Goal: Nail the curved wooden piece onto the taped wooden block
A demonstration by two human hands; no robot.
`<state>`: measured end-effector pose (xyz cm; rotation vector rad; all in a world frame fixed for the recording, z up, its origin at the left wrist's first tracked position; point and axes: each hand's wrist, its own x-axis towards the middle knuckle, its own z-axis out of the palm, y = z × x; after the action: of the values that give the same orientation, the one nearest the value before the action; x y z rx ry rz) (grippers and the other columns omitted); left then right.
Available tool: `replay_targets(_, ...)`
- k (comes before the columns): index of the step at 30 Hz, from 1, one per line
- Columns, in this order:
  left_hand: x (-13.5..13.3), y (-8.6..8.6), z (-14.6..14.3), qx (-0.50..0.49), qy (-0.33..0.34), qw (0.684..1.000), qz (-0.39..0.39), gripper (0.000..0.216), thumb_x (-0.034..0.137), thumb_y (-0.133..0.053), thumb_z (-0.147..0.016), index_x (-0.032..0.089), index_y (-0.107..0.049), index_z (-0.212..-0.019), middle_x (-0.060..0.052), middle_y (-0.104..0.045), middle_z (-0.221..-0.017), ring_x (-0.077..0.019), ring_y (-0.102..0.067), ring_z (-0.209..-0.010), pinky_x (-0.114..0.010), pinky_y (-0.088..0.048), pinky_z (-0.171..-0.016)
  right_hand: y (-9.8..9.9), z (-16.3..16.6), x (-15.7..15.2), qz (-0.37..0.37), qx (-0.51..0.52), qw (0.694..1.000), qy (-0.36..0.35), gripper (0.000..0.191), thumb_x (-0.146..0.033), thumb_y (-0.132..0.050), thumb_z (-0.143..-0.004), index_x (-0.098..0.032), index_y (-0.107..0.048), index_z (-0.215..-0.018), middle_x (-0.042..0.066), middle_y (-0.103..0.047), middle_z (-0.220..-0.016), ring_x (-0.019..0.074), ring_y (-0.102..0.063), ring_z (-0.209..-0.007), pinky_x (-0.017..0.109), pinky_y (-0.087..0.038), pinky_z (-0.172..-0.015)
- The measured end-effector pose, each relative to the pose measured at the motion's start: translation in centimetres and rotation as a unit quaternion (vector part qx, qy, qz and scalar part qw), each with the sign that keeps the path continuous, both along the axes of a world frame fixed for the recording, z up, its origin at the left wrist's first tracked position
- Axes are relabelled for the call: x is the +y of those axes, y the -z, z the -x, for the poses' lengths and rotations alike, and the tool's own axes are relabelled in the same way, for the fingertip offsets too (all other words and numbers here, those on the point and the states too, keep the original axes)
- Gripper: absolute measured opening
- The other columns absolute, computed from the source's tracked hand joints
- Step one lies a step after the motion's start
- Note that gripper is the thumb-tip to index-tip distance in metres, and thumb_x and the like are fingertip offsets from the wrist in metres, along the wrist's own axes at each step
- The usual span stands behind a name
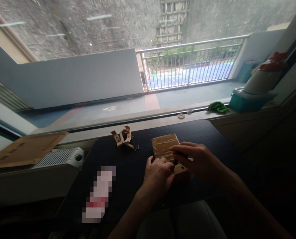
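Observation:
A light-brown wooden block (165, 141) lies on the dark table, its near part bearing a dark round hole. My left hand (159, 172) is closed over its near left edge, fingers curled close to the tool's lower end. In my right hand (196, 156), closed above the block, is a dark slim tool (175, 162) pointing down at the wood; the fingers hide most of it, so its exact kind is unclear. Several curved wooden pieces (123, 137) with holes lie at the far left of the block, and small screws (137, 148) lie beside them.
The black table (135, 186) stands against a window sill. A blurred-out pinkish item (100, 194) lies at its left. On the sill are a tape roll (181, 116), a green cloth (218, 107) and a teal box (250, 100). Cardboard (26, 149) rests by a white vented unit (59, 157).

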<state>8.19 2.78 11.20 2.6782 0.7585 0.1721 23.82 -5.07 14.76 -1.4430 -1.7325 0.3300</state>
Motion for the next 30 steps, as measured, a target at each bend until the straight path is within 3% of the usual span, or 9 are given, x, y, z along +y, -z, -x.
replay_targets(5,0.0,0.0,0.0,0.002,-0.004,1.000,-0.001,0.010,0.025,-0.058,-0.077,0.024,-0.063,-0.086,-0.001,-0.064,-0.095,-0.0214,-0.056,-0.097,-0.053,-0.024,-0.101,0.3,0.1,0.1,-0.017,-0.004,1.000,0.023,0.023,-0.020,-0.051,-0.087,-0.016,-0.063,-0.106,0.003,-0.062,-0.096,0.0094,-0.057,-0.083,0.020,-0.044,-0.076)
replay_targets(10,0.0,-0.1,-0.1,0.004,0.004,1.000,-0.008,0.010,0.025,-0.057,-0.077,0.024,-0.063,-0.085,-0.001,-0.064,-0.093,-0.0208,-0.057,-0.095,-0.052,-0.025,-0.100,-0.7,0.0,-0.5,0.003,-0.024,1.000,-0.018,0.030,-0.011,-0.048,-0.084,-0.017,-0.061,-0.111,0.004,-0.059,-0.107,0.0109,-0.056,-0.091,0.022,-0.043,-0.080)
replay_targets(17,0.1,0.0,0.0,0.003,0.006,1.000,-0.007,0.010,0.026,-0.058,-0.077,0.024,-0.063,-0.085,-0.002,-0.063,-0.094,-0.0215,-0.056,-0.096,-0.053,-0.024,-0.100,-1.0,-0.3,-0.7,0.015,-0.003,0.999,-0.036,0.030,-0.016,-0.047,-0.088,-0.019,-0.060,-0.115,0.004,-0.059,-0.102,0.0110,-0.056,-0.088,0.022,-0.044,-0.077)
replay_targets(24,0.0,-0.3,0.0,0.010,0.004,1.000,0.007,0.011,0.025,-0.056,-0.079,0.024,-0.063,-0.087,-0.002,-0.063,-0.097,-0.0218,-0.056,-0.098,-0.053,-0.023,-0.102,-0.4,-0.3,-0.2,-0.012,-0.004,1.000,-0.004,0.024,-0.019,-0.052,-0.085,-0.020,-0.063,-0.107,0.004,-0.061,-0.097,0.0123,-0.058,-0.082,0.025,-0.046,-0.073)
replay_targets(30,0.1,-0.3,-0.1,0.011,0.006,1.000,-0.004,0.010,0.025,-0.056,-0.079,0.024,-0.063,-0.086,-0.002,-0.063,-0.093,-0.0214,-0.056,-0.095,-0.053,-0.024,-0.101,-1.0,-0.3,-0.8,0.002,-0.014,1.000,-0.028,0.031,-0.012,-0.048,-0.084,-0.017,-0.062,-0.112,0.005,-0.062,-0.108,0.0129,-0.058,-0.094,0.024,-0.045,-0.083)
